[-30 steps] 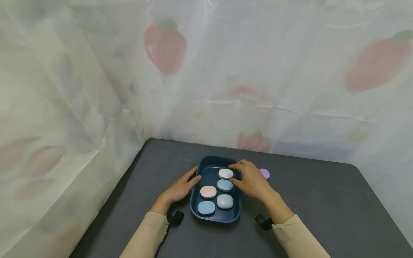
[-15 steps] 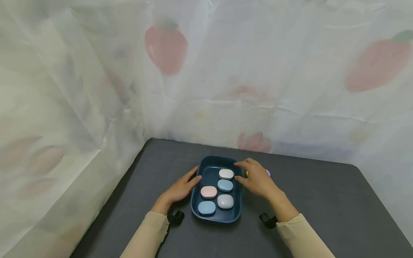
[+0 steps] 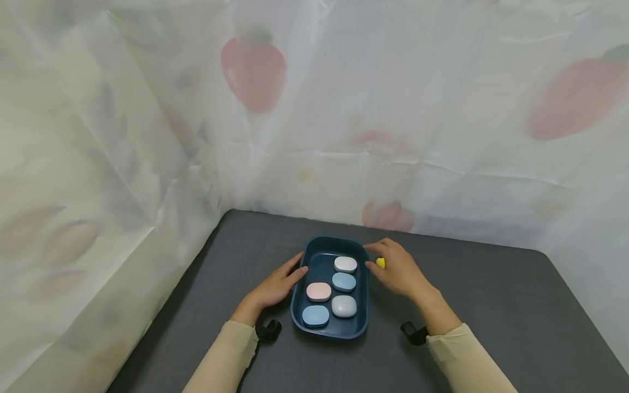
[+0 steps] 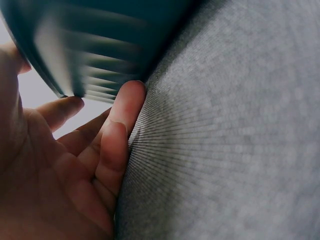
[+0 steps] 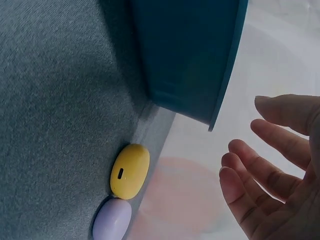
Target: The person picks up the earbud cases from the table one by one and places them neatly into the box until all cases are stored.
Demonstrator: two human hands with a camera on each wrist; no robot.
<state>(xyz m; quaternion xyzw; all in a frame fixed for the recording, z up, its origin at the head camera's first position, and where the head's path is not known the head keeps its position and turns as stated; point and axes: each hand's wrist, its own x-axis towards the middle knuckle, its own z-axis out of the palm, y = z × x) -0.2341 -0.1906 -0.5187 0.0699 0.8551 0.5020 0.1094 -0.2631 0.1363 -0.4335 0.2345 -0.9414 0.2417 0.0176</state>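
Dark grey table [image 3: 491, 311] with dark blue tray [image 3: 319, 257] on it.
Pale sheeting [image 3: 314, 125] printed with red fruit [image 3: 254, 73] stands along the far and left sides. My left hand [image 3: 276, 285] pinches the tray's left wall, thumb over the rim, fingers outside. My right hand [image 3: 400, 271] is beside the opposite wall, fingers spread, lightly bent, touching nothing. Six rounded pieces [image 3: 318, 292] lie inside; a yellow piece [image 5: 131, 170] and a lilac piece [image 5: 112, 220] lie outside.

A grey table [image 3: 501, 305] with rounded far corners spreads across the near side; a pale, creased sheet [image 3: 314, 128] hangs along its left and far sides; a strawberry print [image 3: 253, 73] marks the far side, reddish ovals [image 3: 71, 242] the left.
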